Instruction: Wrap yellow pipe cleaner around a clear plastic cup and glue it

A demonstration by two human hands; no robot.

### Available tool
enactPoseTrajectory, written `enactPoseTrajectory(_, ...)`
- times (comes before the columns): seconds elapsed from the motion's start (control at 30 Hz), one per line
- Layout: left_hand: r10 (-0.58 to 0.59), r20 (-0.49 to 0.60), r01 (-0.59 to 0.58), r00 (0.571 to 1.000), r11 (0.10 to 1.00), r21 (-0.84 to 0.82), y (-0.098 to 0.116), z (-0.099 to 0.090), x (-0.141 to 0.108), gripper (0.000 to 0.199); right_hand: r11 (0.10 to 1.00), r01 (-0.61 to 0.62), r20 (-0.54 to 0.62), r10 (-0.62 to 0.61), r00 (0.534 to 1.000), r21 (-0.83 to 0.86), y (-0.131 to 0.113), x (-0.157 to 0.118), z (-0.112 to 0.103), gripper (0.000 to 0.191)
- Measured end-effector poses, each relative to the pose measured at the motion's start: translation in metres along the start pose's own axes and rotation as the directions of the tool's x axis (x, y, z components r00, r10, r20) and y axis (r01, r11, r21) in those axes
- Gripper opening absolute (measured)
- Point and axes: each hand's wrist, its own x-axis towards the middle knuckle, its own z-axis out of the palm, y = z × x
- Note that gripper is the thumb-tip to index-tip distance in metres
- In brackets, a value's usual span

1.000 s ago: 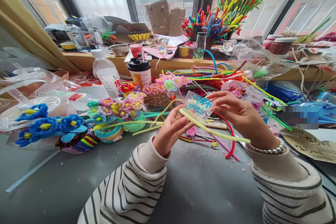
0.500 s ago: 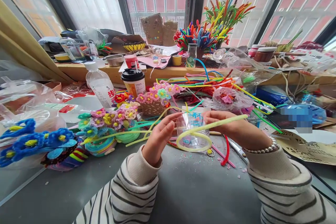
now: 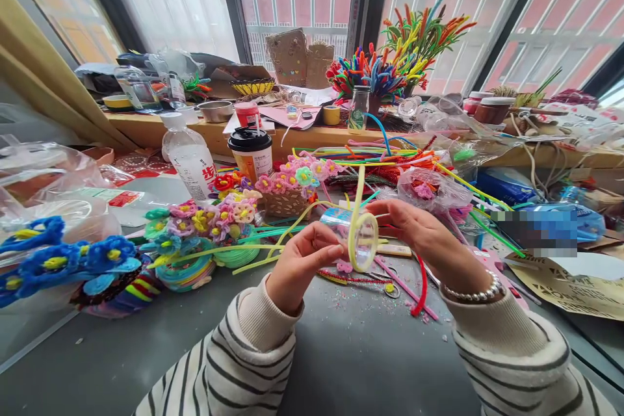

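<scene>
The left hand (image 3: 298, 263) holds a clear cup (image 3: 338, 231) up over the bench (image 3: 361, 357). Its grip is narrow, with the thumb on the near side of the cup. The cup is tipped on its side, with one round end facing to the right and blue print near its top. A yellow fuzzy stick (image 3: 355, 211) curls around that round end, and one tip pokes straight up. The right hand (image 3: 422, 240) is just beside that end. Its fingers are bent and point at the cup, but its thumb is hidden, so I cannot tell if its grip is wide or narrow, or if it touches the cup or the stick. A bracelet (image 3: 475, 297) of shiny beads goes around the right wrist. Under the right hand, a red fuzzy stick (image 3: 420, 289) and a thin pink stick (image 3: 409, 294) lie on the bench, with tiny bits near them. To the left there are big blue flowers (image 3: 54, 263). Past the hands, pink flowers (image 3: 292, 174) fill a brown basket (image 3: 283, 203), next to a paper cup (image 3: 253, 160) with a black lid and a clear bottle (image 3: 190, 166). A heap of bright fuzzy sticks (image 3: 414, 157) sits behind the cup.
</scene>
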Motion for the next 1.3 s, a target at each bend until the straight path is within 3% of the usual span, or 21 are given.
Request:
enactPoseTrajectory(0.1,0.079,-0.083,-0.076,0.993,0.996,0.038,0.001,0.002,0.000,0.011,0.961,0.193,-0.008,-0.198,0.980,-0.197,-0.004,-0.004,0.003,0.053)
enactPoseTrajectory(0.2,0.128,-0.096,-0.125,0.987,0.991,0.040,0.002,0.004,-0.001,0.009,0.814,0.304,0.007,-0.346,0.938,-0.495,-0.003,-0.008,0.012,0.073)
enactPoseTrajectory(0.33,0.124,-0.080,-0.121,0.989,0.992,0.038,0.001,0.003,-0.001,0.007,0.603,0.360,0.033,-0.484,0.875,-0.712,0.000,-0.009,0.023,0.064)
enactPoseTrajectory(0.8,-0.014,-0.096,0.012,0.995,1.000,-0.021,-0.003,0.000,-0.003,0.015,0.392,0.396,0.117,-0.572,0.812,-0.831,-0.006,-0.017,0.031,0.049)
enactPoseTrajectory(1.3,-0.104,0.026,0.104,0.994,0.995,-0.011,0.003,-0.004,-0.002,0.024,0.302,0.371,0.142,-0.575,0.806,-0.878,-0.012,-0.025,0.035,0.048)
